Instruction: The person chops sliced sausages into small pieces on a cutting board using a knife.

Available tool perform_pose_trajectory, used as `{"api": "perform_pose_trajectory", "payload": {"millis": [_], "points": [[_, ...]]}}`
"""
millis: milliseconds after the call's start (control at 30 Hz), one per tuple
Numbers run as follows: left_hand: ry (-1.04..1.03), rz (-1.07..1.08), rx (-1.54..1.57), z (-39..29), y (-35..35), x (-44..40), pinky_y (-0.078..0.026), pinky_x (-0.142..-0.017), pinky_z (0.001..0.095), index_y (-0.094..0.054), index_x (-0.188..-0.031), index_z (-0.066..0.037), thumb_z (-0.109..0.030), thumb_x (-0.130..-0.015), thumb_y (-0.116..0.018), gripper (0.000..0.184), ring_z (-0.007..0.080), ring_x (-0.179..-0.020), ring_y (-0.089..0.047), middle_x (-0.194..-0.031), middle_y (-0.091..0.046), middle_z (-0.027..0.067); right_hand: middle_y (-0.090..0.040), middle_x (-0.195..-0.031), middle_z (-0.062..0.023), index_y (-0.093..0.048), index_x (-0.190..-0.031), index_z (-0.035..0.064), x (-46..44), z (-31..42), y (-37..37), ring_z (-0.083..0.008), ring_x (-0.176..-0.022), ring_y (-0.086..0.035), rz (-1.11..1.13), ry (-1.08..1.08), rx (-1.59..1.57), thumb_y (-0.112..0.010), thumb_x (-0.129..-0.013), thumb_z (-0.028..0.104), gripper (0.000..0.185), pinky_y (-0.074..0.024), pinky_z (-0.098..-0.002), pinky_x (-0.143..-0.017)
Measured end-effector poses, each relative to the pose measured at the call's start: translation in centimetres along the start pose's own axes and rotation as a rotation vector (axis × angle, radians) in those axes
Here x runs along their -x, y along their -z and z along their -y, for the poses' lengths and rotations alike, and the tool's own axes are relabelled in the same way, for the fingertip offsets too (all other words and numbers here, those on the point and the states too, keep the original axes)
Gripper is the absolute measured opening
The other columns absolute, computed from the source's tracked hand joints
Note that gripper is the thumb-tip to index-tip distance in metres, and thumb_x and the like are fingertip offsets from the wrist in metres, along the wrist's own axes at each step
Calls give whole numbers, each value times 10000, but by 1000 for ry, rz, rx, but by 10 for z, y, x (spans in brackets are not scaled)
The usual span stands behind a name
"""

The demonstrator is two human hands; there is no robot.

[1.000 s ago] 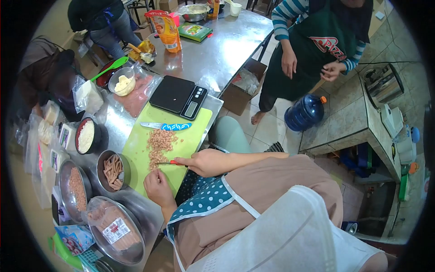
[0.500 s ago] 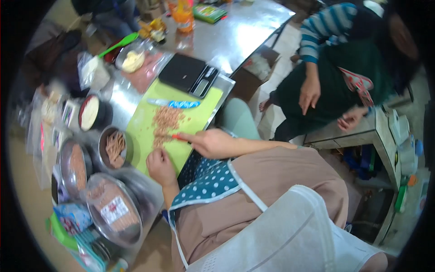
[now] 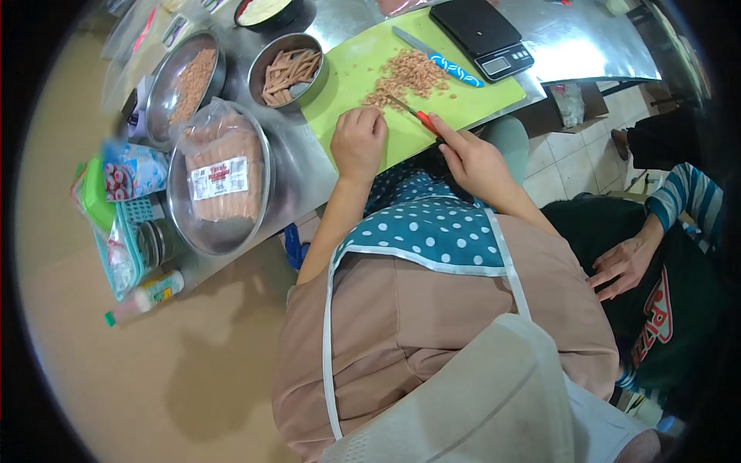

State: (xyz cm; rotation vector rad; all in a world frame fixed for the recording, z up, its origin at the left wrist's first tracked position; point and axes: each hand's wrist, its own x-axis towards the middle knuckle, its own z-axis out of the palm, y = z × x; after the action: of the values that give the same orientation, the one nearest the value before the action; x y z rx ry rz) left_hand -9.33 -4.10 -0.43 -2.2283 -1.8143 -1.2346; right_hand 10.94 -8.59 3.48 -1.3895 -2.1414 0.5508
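Observation:
My right hand (image 3: 478, 162) is wrapped round the handle of a red-handled knife (image 3: 423, 119), index finger along it, the blade at the chopped pink pieces (image 3: 413, 73). These lie on a green cutting board (image 3: 355, 69). My left hand (image 3: 359, 143) rests at the board's near edge beside the pieces, its fingers curled; what they hold, if anything, is hidden. A blue-handled knife (image 3: 457, 69) lies beyond the pieces, next to a black scale (image 3: 478, 31). Left of the board stands a metal bowl (image 3: 318, 83) of cut sausage strips.
A packet of sausages (image 3: 224, 177) sits in a large metal bowl (image 3: 266, 181). Another bowl (image 3: 154, 116) holds minced pieces. A teal basket (image 3: 127, 282) and a bottle (image 3: 158, 293) are at the left. A co-worker's hand (image 3: 627, 262) is at my right.
The view has swung left and down, so the bowls and board appear farther right. The co-worker is now close at my right side. My right hand still holds the red-handled knife.

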Motion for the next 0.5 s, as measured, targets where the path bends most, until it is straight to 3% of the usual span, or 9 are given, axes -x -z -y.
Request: {"api": "perform_pose_trajectory", "payload": {"millis": [267,500], "points": [[23,42,-37,-3,4,0,-488,-682,366,-610,-762,-87,-98,-712,-663,74,264,-796,-592,-793,-618,64,-574,-762,-159,-405,-1375,203,-7,10,-2,-340,-631,-600,91,2,107,-533,-874,156,519,-498,-422,-558],[27,22,-51,-2,1,-1,-476,-647,367,-615,-738,-69,-116,-719,-675,79,265,-744,-584,-753,-604,67,-572,-804,-160,-382,-1396,203,-10,14,0,-345,-670,-590,205,-48,100,-505,-899,161,514,-488,-425,-599]]}}
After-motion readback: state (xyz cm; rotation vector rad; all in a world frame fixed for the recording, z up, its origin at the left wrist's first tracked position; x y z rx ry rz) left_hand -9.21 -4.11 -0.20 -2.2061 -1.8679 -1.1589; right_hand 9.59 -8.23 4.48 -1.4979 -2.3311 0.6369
